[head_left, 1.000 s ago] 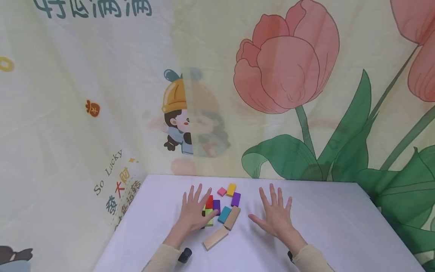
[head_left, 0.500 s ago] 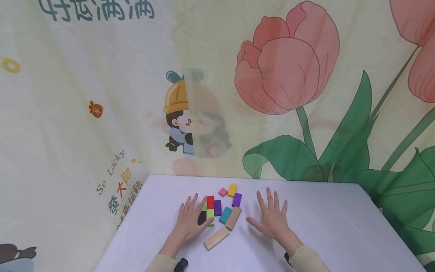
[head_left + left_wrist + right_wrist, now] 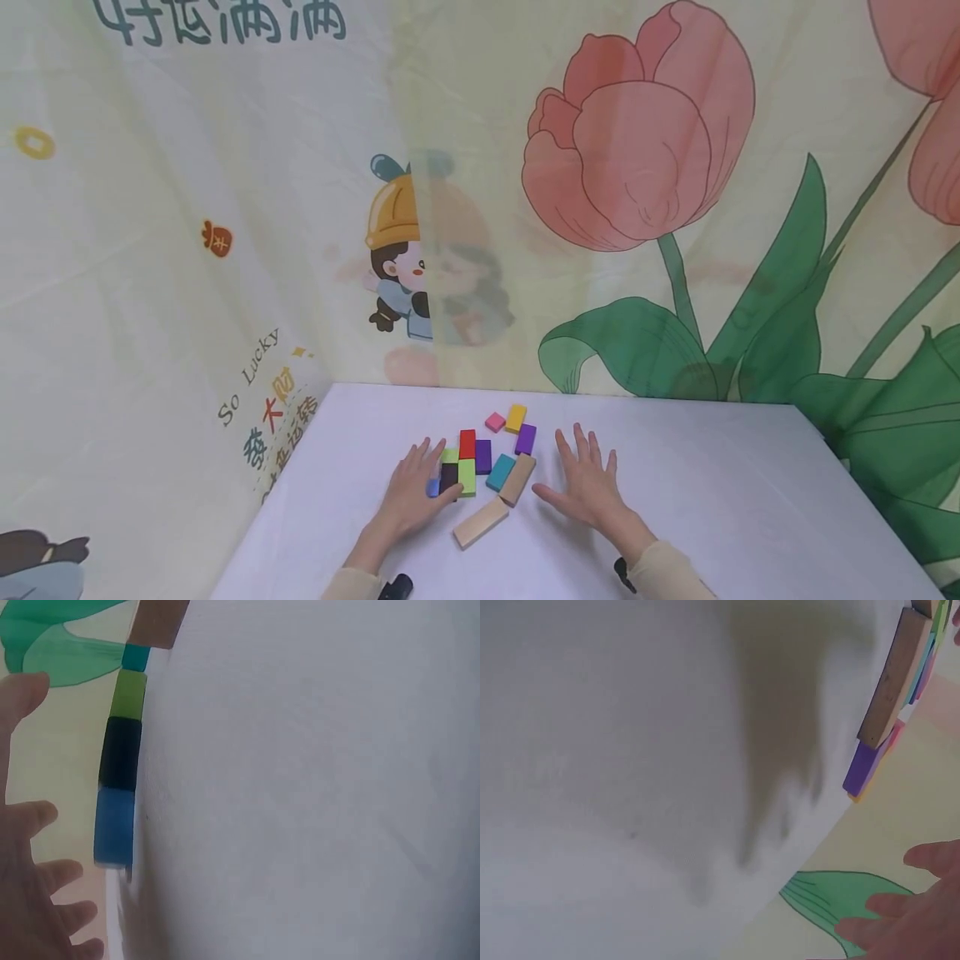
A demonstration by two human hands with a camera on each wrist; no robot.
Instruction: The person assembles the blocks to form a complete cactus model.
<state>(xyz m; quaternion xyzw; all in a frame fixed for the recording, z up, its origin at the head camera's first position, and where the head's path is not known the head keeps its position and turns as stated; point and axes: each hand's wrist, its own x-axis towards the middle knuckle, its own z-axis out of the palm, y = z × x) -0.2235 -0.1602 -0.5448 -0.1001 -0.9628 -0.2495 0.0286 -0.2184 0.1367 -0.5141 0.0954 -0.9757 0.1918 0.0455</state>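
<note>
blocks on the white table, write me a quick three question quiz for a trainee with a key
1. How many plain wood-colored blocks show in the head view? a) one b) two c) four

2. True or false: the right hand is gripping no block.

3. In the left wrist view, which block appears between the green block and the blue block?

Key: 1 b; 2 true, its fingers are spread; 3 the black block.

On the white table (image 3: 720, 483) lie clustered coloured blocks (image 3: 467, 477) and two plain wooden blocks (image 3: 481, 522).
</note>
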